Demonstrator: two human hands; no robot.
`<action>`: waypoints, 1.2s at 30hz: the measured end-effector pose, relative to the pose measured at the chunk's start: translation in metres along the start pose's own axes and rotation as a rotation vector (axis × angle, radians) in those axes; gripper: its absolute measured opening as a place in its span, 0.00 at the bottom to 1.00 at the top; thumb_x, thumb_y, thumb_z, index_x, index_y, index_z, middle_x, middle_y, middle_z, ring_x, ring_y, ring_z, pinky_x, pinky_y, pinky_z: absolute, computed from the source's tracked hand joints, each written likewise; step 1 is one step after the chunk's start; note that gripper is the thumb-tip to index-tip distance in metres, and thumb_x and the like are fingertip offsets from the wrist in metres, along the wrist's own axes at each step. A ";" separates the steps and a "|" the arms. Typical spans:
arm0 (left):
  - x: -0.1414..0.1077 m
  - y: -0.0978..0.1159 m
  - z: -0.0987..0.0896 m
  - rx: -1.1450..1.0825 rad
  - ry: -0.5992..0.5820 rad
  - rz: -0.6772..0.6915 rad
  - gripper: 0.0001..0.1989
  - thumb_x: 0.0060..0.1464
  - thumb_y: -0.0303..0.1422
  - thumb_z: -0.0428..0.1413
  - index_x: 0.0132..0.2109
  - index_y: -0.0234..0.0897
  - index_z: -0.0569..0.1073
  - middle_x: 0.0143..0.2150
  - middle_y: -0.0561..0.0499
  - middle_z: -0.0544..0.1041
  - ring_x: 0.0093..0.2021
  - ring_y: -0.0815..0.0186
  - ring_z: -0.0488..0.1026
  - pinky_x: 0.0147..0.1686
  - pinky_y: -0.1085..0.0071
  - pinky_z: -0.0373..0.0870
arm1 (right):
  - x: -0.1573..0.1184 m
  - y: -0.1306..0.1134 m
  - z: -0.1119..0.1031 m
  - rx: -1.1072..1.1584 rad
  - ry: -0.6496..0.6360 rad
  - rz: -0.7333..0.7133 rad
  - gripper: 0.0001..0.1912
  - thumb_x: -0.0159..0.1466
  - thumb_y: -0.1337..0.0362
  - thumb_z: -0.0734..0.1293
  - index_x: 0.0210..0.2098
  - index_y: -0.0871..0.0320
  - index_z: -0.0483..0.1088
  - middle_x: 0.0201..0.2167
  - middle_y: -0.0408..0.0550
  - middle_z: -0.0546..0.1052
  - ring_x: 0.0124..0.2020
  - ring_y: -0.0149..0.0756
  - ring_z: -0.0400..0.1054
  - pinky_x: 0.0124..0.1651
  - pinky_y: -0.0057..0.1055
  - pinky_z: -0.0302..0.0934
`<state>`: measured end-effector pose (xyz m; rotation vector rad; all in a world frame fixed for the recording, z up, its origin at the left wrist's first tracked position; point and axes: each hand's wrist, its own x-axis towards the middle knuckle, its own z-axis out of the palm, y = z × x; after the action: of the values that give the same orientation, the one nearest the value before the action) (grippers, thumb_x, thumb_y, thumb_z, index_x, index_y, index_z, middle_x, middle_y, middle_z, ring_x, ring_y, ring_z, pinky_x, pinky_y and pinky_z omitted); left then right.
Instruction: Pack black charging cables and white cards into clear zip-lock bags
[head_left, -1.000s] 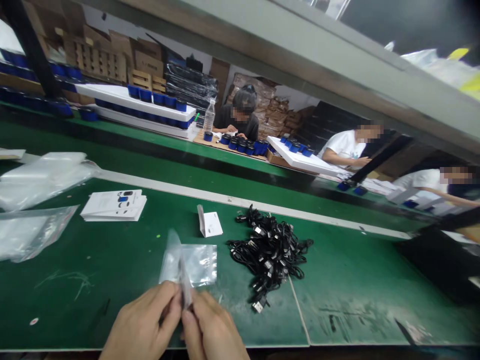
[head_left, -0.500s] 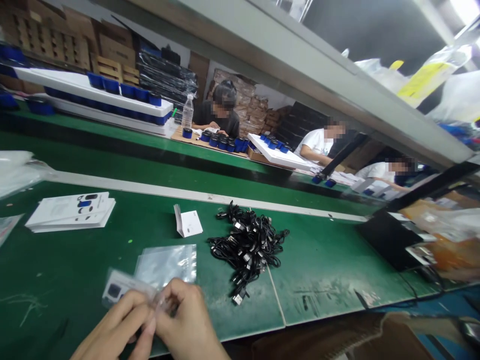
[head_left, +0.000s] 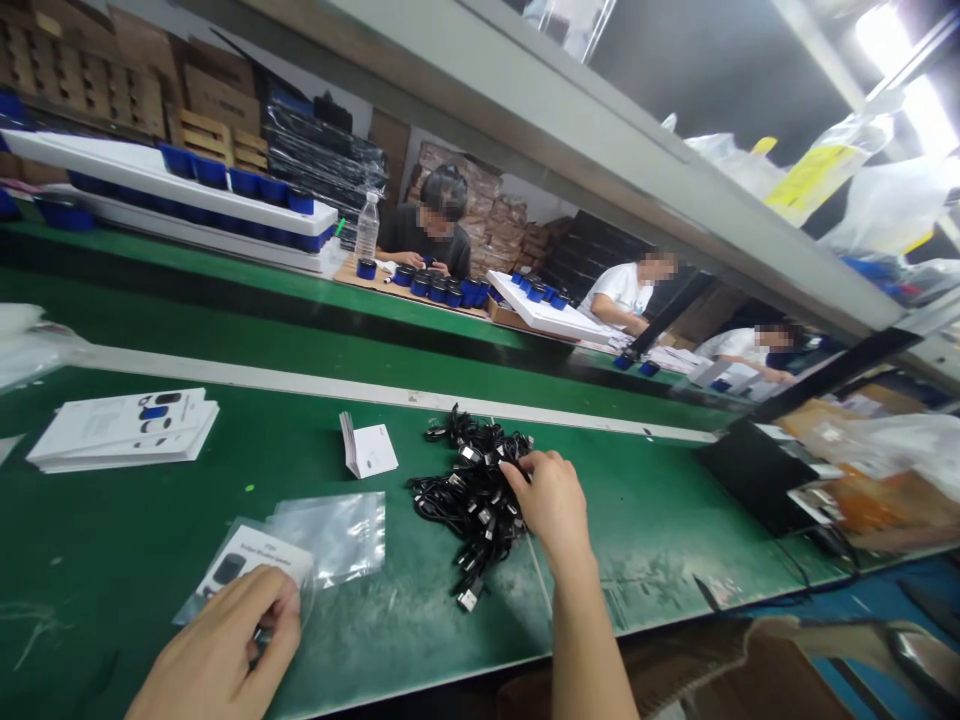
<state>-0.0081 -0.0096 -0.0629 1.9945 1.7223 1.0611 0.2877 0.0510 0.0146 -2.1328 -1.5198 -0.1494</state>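
Note:
My left hand [head_left: 225, 645] is closed on a clear plastic bag [head_left: 196, 583] with a printed leaflet [head_left: 281, 556] inside it, at the lower left. Part of the bag is hidden under the fingers. My right hand [head_left: 553, 500] reaches to the right side of a heap of black USB cables [head_left: 476, 505]. Its thumb and fingers pinch together at a cable there, though the fingertips are partly lost among the coils. Flat clear bags [head_left: 349, 535] lie on the green bench just beyond my left hand.
A stack of printed leaflets [head_left: 120, 430] lies at the left, and a small folded booklet [head_left: 371, 450] stands near the cables. A white strip [head_left: 412, 398] crosses the bench [head_left: 645, 540]. A black box [head_left: 757, 475] sits at the right. Co-workers sit beyond, behind blue items [head_left: 439, 288].
My right hand has left the bag and moved right to the cable heap. My left hand keeps the bag, whose leaflet now shows more fully. The view has shifted slightly.

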 end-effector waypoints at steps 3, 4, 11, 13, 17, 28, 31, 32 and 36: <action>-0.001 -0.002 0.000 0.064 -0.082 0.078 0.11 0.54 0.37 0.47 0.25 0.43 0.67 0.20 0.59 0.70 0.16 0.72 0.67 0.18 0.79 0.63 | 0.000 0.004 0.003 0.073 0.002 -0.010 0.04 0.55 0.64 0.69 0.27 0.58 0.70 0.31 0.53 0.75 0.38 0.48 0.68 0.41 0.40 0.59; -0.001 -0.003 -0.001 0.075 -0.098 0.086 0.12 0.55 0.37 0.46 0.25 0.43 0.66 0.21 0.59 0.71 0.17 0.72 0.68 0.18 0.79 0.64 | -0.003 0.002 0.003 0.111 0.015 0.000 0.05 0.56 0.63 0.68 0.30 0.58 0.70 0.32 0.53 0.75 0.38 0.47 0.68 0.41 0.40 0.59; 0.001 0.004 -0.010 0.074 -0.186 0.077 0.11 0.58 0.35 0.45 0.28 0.42 0.66 0.25 0.58 0.72 0.19 0.73 0.71 0.21 0.80 0.67 | -0.073 -0.056 -0.002 0.777 -0.446 -0.139 0.07 0.64 0.62 0.62 0.37 0.57 0.70 0.29 0.44 0.74 0.32 0.34 0.69 0.34 0.26 0.61; 0.003 0.007 -0.011 0.045 -0.161 0.074 0.10 0.57 0.35 0.45 0.29 0.42 0.66 0.29 0.56 0.73 0.21 0.73 0.72 0.23 0.80 0.69 | -0.098 -0.075 0.005 0.904 -0.720 -0.218 0.06 0.62 0.66 0.64 0.33 0.57 0.74 0.26 0.41 0.73 0.31 0.32 0.68 0.34 0.24 0.60; 0.002 0.004 -0.013 -0.033 -0.100 0.053 0.09 0.56 0.38 0.47 0.33 0.42 0.69 0.39 0.52 0.76 0.28 0.71 0.76 0.28 0.80 0.72 | -0.123 -0.092 0.025 0.918 -0.899 -0.240 0.13 0.64 0.72 0.61 0.34 0.54 0.77 0.25 0.40 0.72 0.31 0.31 0.68 0.35 0.23 0.59; -0.010 0.005 -0.008 0.144 0.062 0.252 0.07 0.59 0.35 0.47 0.39 0.43 0.70 0.50 0.47 0.72 0.49 0.62 0.74 0.44 0.70 0.72 | -0.128 -0.106 0.027 0.612 -0.747 -0.362 0.24 0.60 0.73 0.60 0.56 0.60 0.65 0.40 0.55 0.73 0.39 0.45 0.72 0.41 0.37 0.66; -0.011 0.006 -0.008 0.164 0.040 0.293 0.06 0.59 0.34 0.47 0.40 0.42 0.69 0.51 0.46 0.70 0.50 0.62 0.72 0.46 0.69 0.71 | -0.120 -0.095 0.019 0.802 -0.848 -0.381 0.32 0.56 0.76 0.61 0.60 0.52 0.60 0.43 0.49 0.72 0.38 0.38 0.71 0.41 0.30 0.66; -0.012 0.005 -0.008 0.165 0.028 0.296 0.06 0.60 0.33 0.47 0.39 0.42 0.69 0.52 0.47 0.69 0.50 0.63 0.71 0.46 0.70 0.70 | -0.117 -0.091 0.017 0.842 -0.891 -0.358 0.30 0.57 0.76 0.61 0.58 0.51 0.63 0.42 0.48 0.73 0.37 0.36 0.71 0.40 0.29 0.66; -0.014 0.003 -0.008 0.167 -0.013 0.280 0.05 0.59 0.32 0.47 0.37 0.43 0.68 0.54 0.47 0.66 0.52 0.63 0.69 0.45 0.71 0.70 | -0.113 -0.084 0.022 1.093 -1.102 -0.123 0.19 0.61 0.71 0.61 0.49 0.52 0.72 0.34 0.44 0.76 0.25 0.29 0.68 0.32 0.26 0.66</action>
<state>-0.0117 -0.0256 -0.0597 2.3965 1.6036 1.0123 0.1652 -0.0149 -0.0179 -1.1463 -1.5938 1.6372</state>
